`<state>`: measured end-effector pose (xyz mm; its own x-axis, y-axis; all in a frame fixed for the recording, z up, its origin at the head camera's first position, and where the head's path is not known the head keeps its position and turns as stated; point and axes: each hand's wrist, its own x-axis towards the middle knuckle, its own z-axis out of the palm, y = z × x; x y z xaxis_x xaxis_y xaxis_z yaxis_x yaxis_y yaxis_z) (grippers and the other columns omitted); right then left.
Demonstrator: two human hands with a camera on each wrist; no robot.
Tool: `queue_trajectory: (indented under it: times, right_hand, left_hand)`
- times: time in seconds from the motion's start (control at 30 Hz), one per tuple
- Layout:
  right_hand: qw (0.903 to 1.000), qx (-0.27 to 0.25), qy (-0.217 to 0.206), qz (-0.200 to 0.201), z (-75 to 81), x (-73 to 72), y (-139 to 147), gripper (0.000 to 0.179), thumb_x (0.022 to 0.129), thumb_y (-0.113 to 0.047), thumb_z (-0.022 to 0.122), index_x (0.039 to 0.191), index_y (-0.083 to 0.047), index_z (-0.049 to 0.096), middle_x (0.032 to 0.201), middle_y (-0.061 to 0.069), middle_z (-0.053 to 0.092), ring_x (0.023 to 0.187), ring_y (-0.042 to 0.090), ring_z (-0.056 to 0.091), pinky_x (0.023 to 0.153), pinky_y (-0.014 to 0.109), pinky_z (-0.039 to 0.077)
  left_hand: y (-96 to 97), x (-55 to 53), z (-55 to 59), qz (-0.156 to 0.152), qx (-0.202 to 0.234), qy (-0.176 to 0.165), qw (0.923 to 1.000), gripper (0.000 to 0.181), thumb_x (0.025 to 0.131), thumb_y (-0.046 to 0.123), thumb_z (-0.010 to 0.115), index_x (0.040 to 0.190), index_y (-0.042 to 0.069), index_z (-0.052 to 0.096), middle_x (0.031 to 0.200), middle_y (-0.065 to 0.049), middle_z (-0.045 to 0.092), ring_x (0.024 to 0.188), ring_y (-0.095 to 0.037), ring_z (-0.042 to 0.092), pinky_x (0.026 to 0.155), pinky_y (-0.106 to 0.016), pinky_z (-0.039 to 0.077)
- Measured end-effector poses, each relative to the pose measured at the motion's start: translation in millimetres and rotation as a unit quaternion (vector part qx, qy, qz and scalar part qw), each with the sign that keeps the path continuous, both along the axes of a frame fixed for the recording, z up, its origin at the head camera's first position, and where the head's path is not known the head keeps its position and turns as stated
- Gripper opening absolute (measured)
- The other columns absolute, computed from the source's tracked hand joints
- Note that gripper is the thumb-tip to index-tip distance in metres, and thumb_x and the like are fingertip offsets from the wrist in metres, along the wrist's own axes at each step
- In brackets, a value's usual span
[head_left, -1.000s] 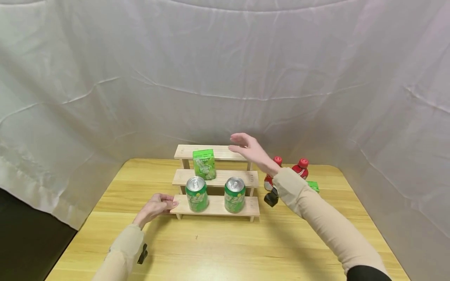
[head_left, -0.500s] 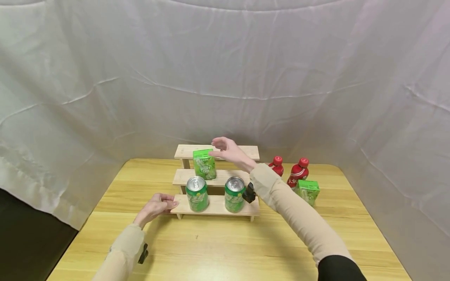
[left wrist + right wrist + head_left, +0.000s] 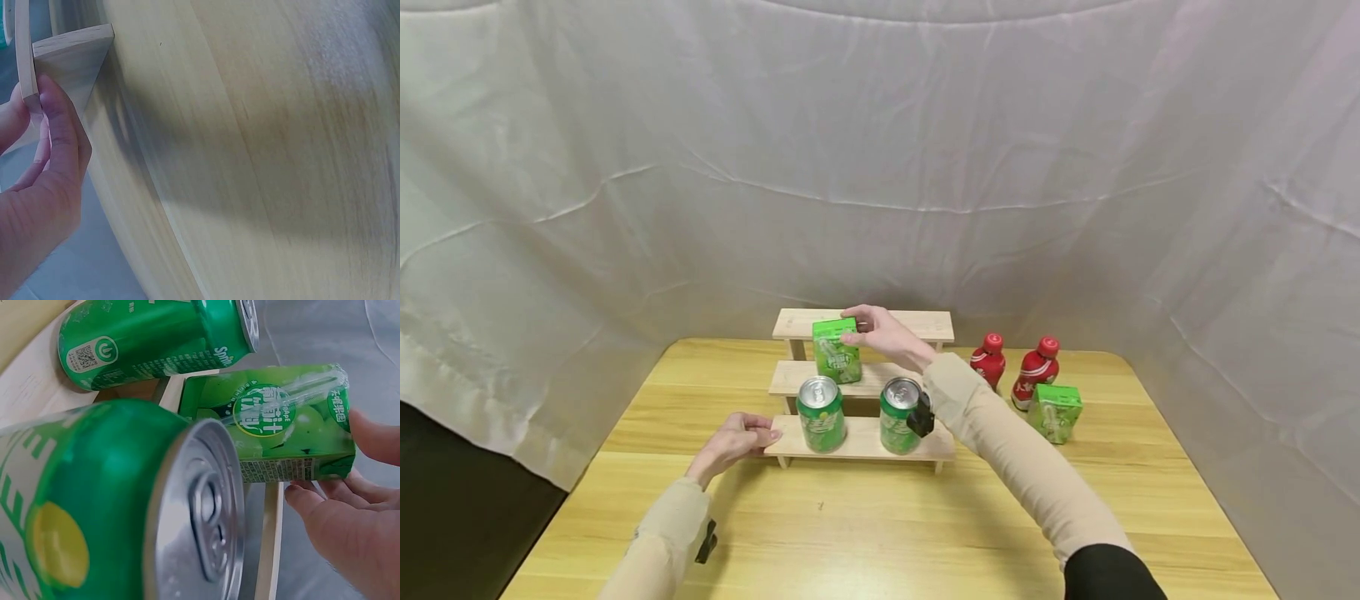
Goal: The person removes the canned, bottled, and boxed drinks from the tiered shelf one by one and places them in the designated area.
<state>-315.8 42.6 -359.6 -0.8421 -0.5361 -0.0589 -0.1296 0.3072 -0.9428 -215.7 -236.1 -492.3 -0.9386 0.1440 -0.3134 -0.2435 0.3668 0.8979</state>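
Note:
In the head view my left hand (image 3: 737,439) pinches the left end of the lowest board of a three-step wooden display rack (image 3: 862,438). The left wrist view shows thumb and fingers on either side of that board (image 3: 25,56). My right hand (image 3: 887,335) is at the upper right of a green juice box (image 3: 837,357), which stands upright on the middle step. Seen from the right wrist, the thumb lies on the box's top corner and the fingers (image 3: 306,497) curl along its side. Two green soda cans (image 3: 821,421) (image 3: 898,421) stand on the lowest step.
Right of the rack, two red-capped bottles (image 3: 988,360) (image 3: 1036,375) stand on the wooden table (image 3: 880,525). A second green juice box (image 3: 1055,412) is in front of them. Grey curtains (image 3: 880,167) enclose the back and sides.
My right hand has moved left across the rack and closed in on the juice box on the middle step. The left hand keeps its hold on the lowest board.

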Motion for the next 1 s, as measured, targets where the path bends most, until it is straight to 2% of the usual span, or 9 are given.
queue_trajectory:
  times: [0.27,0.43,0.63,0.87,1.0]
  right_hand:
    - [0.9999,0.011,0.007,-0.005,-1.5,0.6,-2.1,0.047,0.099,-0.001,0.058,0.144,0.003,0.046,0.140,0.024,0.054,0.130,0.035,0.054,0.110,0.040,0.048]
    - [0.9989,0.017,0.043,-0.008,-3.0,1.0,-2.1,0.042,0.099,0.000,0.057,0.140,0.005,0.049,0.134,0.024,0.057,0.123,0.034,0.058,0.104,0.037,0.053]
    - [0.9957,0.013,0.087,-0.029,-4.0,4.8,2.5,0.038,0.098,0.001,0.057,0.136,0.005,0.053,0.130,0.024,0.059,0.119,0.035,0.061,0.095,0.031,0.055]
    - [0.9925,-0.011,0.107,-0.058,0.3,13.5,23.9,0.035,0.098,0.000,0.058,0.133,0.002,0.056,0.129,0.022,0.060,0.126,0.036,0.058,0.104,0.041,0.050]
    - [0.9895,-0.031,0.123,-0.069,1.1,16.9,46.2,0.034,0.098,0.001,0.059,0.131,0.002,0.056,0.128,0.023,0.061,0.129,0.036,0.057,0.105,0.042,0.048]
  left_hand:
    - [-1.1,1.0,-0.2,-0.006,0.009,0.003,0.9999,0.044,0.097,0.009,0.063,0.126,-0.021,0.050,0.103,-0.015,0.067,0.087,-0.014,0.064,0.082,-0.030,0.058]
    - [-1.4,-0.9,-1.0,-0.011,0.012,0.004,0.9999,0.046,0.097,0.009,0.063,0.127,-0.021,0.049,0.102,-0.013,0.067,0.086,-0.012,0.064,0.082,-0.028,0.058]
    - [-1.7,-4.0,0.3,-0.018,0.016,0.005,0.9997,0.048,0.097,0.009,0.063,0.128,-0.022,0.047,0.103,-0.014,0.066,0.087,-0.012,0.063,0.082,-0.028,0.058]
    - [-4.2,-3.9,0.3,-0.020,0.020,0.006,0.9996,0.049,0.098,0.008,0.061,0.130,-0.024,0.044,0.106,-0.017,0.066,0.088,-0.012,0.063,0.083,-0.029,0.058]
    - [-3.2,-3.1,0.4,-0.019,0.018,0.007,0.9996,0.049,0.098,0.009,0.062,0.130,-0.024,0.045,0.105,-0.016,0.067,0.087,-0.012,0.063,0.082,-0.029,0.058]
